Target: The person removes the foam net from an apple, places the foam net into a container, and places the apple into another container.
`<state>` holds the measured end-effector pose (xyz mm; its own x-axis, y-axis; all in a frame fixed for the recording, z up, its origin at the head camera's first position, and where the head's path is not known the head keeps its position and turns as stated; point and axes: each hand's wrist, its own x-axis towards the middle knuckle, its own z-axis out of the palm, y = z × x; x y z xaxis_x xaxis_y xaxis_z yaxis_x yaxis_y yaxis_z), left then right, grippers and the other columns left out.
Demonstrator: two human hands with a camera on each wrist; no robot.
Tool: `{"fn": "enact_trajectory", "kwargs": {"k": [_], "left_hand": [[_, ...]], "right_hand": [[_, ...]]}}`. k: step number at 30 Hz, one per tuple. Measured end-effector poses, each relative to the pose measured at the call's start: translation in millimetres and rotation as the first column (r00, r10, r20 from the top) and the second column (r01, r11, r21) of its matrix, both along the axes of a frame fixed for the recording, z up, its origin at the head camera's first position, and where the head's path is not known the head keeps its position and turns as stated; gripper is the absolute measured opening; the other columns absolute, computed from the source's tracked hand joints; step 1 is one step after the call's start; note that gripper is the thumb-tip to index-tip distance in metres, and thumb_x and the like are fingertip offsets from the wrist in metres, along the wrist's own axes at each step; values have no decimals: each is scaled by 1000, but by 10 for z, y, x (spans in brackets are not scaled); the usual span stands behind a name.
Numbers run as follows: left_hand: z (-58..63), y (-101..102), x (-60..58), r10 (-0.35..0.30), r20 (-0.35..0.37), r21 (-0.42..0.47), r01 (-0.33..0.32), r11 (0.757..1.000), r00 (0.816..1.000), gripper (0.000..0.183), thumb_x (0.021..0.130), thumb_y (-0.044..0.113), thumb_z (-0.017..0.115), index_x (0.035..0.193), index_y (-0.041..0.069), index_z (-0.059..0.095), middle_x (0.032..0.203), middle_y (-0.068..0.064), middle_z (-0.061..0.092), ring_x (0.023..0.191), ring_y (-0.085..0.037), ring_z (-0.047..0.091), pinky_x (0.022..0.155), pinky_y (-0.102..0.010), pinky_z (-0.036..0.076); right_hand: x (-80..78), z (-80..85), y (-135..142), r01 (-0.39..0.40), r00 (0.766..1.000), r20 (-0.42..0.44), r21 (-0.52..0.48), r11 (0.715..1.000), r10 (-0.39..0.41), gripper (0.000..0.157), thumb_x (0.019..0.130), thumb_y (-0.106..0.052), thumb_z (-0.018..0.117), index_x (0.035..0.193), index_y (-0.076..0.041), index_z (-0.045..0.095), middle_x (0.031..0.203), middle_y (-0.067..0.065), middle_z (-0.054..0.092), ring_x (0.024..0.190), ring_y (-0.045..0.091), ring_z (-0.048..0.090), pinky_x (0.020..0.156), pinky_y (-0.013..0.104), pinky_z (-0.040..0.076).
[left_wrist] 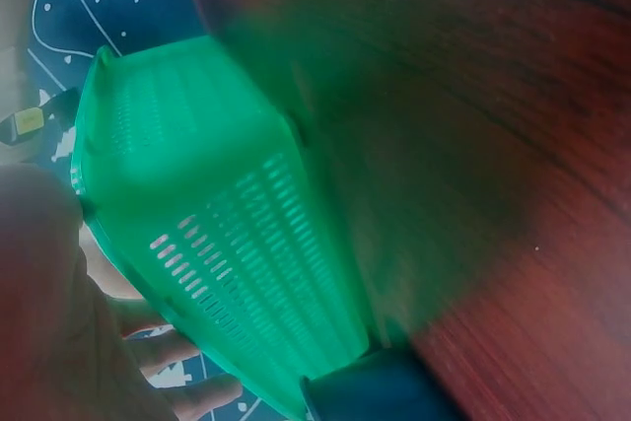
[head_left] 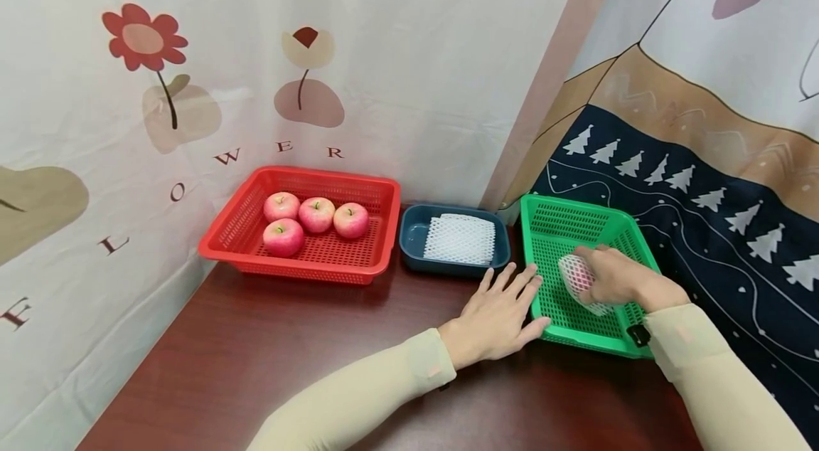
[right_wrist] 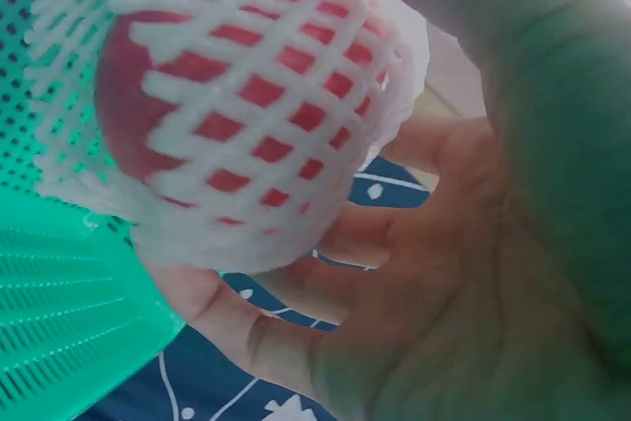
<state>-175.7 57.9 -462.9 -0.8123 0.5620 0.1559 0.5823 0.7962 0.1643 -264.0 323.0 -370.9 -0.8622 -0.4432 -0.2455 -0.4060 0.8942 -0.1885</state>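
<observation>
A red apple (right_wrist: 261, 93) in a white foam net sleeve (right_wrist: 197, 234) is gripped by my right hand (head_left: 611, 274), thumb on one side and curled fingers on the other. That hand reaches inside the green basket (head_left: 579, 337), and in the head view the netted apple (head_left: 578, 275) overlaps the basket's floor. My left hand (head_left: 499, 319) lies with fingers spread and straight at the green basket's left rim, fingertips right at the edge. The left wrist view shows these fingers (left_wrist: 163, 352) along the basket's slotted side wall (left_wrist: 237, 244).
A red basket (head_left: 307, 269) at the left holds several bare apples (head_left: 316, 215). Between the baskets stands a dark blue tray (head_left: 416, 230) with white foam net sleeves (head_left: 459, 240). Printed curtains (head_left: 409, 45) hang behind the brown table (head_left: 288, 344).
</observation>
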Motion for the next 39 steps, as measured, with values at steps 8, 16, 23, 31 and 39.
{"fn": "enact_trajectory", "kwargs": {"k": [8, 16, 23, 31, 39], "left_hand": [[-7, 30, -8, -5, -9, -11, 5, 1000, 1000, 77, 122, 69, 24, 185, 25, 33, 197, 4, 23, 181, -30, 31, 143, -58, 38], [-22, 13, -38, -16, -24, 22, 17, 1000, 1000, 77, 123, 68, 26, 184, 23, 35, 196, 2, 26, 180, -33, 31, 142, -58, 40], [14, -42, -50, -37, -27, 3, 37, 999, 999, 77, 122, 70, 30, 183, 23, 37, 195, 3, 29, 181, -31, 31, 143, -57, 40], [31, -133, -71, -30, -39, -10, 30, 1000, 999, 78, 121, 71, 31, 184, 24, 37, 194, 1, 32, 179, -30, 35, 142, -56, 42], [71, -282, -89, -19, -54, -10, 18, 1000, 998, 77, 122, 70, 32, 182, 22, 40, 191, -1, 39, 177, -29, 40, 141, -56, 41]], "right_hand": [[116, 4, -71, -1, 987, -161, -57, 998, -8, 90, 80, -17, 101, 155, 7, 56, 125, 34, 67, 94, 38, 69, 80, 58, 64], [159, 52, -135, 37, 976, -210, -107, 994, -59, 96, 82, -22, 99, 159, 9, 51, 132, 37, 65, 97, 40, 70, 80, 60, 64], [230, 69, -207, 29, 970, -236, -149, 988, -65, 99, 81, -24, 100, 161, 8, 50, 135, 35, 66, 100, 40, 70, 83, 59, 64], [304, 86, -294, 3, 959, -279, -165, 986, -50, 94, 80, -24, 99, 156, 8, 53, 133, 33, 63, 105, 44, 64, 89, 60, 58], [373, 144, -428, -15, 953, -301, -171, 985, -38, 92, 81, -27, 99, 156, 4, 55, 134, 32, 63, 111, 45, 60, 90, 58, 54]]}}
